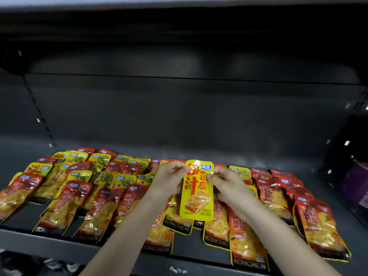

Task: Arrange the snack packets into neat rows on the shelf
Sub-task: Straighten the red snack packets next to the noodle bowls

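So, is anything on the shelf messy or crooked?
Yes. The red and yellow packets on the shelf lie tilted and overlapping, not in straight rows. The left hand and right hand hold one yellow packet above them.

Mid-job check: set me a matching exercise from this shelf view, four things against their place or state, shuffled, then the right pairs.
Things
1. yellow foil snack packet with red characters
2. left hand
3. right hand
4. long orange-and-red plastic snack packet

Places or states
A. lies flat at the front right of the dark grey metal shelf
B. pinches the yellow packet's left edge
C. held upright between both hands
D. pinches the yellow packet's right edge

Pairs: 1-C, 2-B, 3-D, 4-A
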`<act>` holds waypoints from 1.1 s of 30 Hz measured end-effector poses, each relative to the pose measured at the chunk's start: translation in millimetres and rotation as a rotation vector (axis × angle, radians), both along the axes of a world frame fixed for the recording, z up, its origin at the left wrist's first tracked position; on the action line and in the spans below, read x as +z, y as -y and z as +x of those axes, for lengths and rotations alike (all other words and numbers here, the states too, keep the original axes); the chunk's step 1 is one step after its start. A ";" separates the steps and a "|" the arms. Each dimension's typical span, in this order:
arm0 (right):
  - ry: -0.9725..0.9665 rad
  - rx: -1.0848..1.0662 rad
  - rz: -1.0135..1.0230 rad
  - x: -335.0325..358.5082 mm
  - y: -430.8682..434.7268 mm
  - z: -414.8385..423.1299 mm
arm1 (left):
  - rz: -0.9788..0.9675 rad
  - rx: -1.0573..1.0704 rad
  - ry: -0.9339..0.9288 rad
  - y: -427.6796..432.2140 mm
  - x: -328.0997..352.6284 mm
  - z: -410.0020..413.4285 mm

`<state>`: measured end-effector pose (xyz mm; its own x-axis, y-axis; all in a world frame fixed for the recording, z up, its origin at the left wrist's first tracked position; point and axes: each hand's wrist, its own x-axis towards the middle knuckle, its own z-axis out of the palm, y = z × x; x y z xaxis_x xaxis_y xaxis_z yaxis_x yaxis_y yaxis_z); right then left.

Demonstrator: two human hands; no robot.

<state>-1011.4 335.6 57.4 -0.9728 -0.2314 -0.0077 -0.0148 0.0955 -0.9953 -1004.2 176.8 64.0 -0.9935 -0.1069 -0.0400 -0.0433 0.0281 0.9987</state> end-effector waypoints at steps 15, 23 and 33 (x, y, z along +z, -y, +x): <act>-0.484 -0.041 0.676 -9.4 68.7 10.8 | -0.671 0.131 -0.175 51.0 -20.1 3.9; -0.542 -0.067 0.828 -13.6 79.0 18.1 | -0.877 0.103 -0.334 43.6 -31.4 3.4; -0.605 -0.134 0.908 -4.8 62.4 30.5 | -1.251 0.084 -0.244 19.7 -8.0 14.9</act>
<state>-980.8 273.2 52.6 -0.8899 -0.2730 0.3655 -0.4115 0.8261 -0.3849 -989.4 157.1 55.9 -0.9492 -0.0019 0.3147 0.0895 0.9571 0.2756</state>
